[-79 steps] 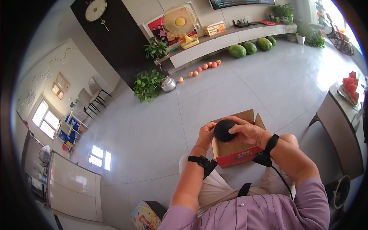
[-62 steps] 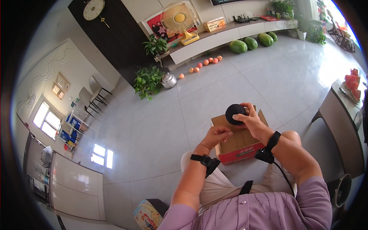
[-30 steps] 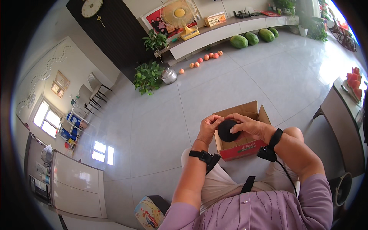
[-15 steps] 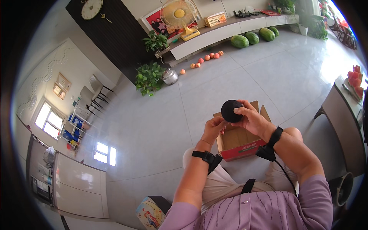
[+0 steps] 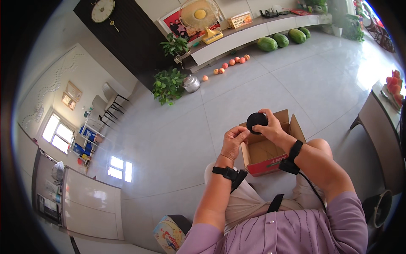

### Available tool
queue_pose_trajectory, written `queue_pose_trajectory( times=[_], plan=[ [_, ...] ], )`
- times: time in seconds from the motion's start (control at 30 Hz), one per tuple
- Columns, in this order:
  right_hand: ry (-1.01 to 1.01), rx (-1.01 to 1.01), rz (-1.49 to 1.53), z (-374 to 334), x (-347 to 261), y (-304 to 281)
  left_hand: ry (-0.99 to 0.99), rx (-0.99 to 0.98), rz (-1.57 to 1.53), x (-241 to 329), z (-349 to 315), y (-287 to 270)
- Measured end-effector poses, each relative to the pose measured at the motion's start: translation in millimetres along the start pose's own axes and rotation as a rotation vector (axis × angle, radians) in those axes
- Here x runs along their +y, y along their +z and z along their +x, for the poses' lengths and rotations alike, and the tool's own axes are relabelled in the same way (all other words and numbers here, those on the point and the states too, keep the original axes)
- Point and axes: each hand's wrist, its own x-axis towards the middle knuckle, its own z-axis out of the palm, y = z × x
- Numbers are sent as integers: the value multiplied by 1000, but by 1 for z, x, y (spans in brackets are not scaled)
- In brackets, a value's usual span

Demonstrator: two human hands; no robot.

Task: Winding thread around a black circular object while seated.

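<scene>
A matte black, round, ball-like thing (image 5: 256,122) is held above the box, and its exact kind does not show. My right hand (image 5: 274,129) grips it from the right, thumb across its face and fingers round its upper edge. At its lower left edge my left hand (image 5: 233,142) is closed in a pinch. Whatever those fingertips hold, if anything, is too small to make out. Below both hands stands an open cardboard box (image 5: 263,168) with a red front and its flaps raised. Its visible inside is bare brown card.
Several peaches (image 5: 231,62) lie in a row on the floor, near a metal kettle (image 5: 191,84) and a leafy plant (image 5: 168,86). Several watermelons (image 5: 267,44) rest by the low cabinet (image 5: 237,42). A table (image 5: 376,114) with cut melon stands at the right.
My right hand has shifted its hold, its fingers now reaching up round the black thing's upper edge. My left hand has drawn slightly away from it. The whole view has shifted a little.
</scene>
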Motion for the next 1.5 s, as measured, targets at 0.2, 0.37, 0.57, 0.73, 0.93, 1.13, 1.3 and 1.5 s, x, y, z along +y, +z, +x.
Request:
queue_pose_trajectory(
  times=[0.2,0.37,0.57,0.73,0.93,1.13,1.3,1.5],
  plan=[
    [-73,-210,-86,-8,10,11,53,144,-11,-2,0,-14],
    [176,-465,95,-25,-20,4,28,150,132,-4,1,-22],
    [336,-536,414,-28,-20,-8,-49,133,125,-9,11,-23],
    [417,-528,616,-30,-30,-17,-56,98,20,-16,21,-20],
    [405,-509,834,-32,-38,-18,-72,123,-55,-21,26,-13],
    [284,-417,984,-21,-32,-10,-159,86,58,-26,22,-18],
    [277,-174,826,-13,-28,-7,-168,30,181,-20,12,-16],
    [186,-45,488,-9,-15,5,-139,-109,182,-6,-1,-3]
  ],
)
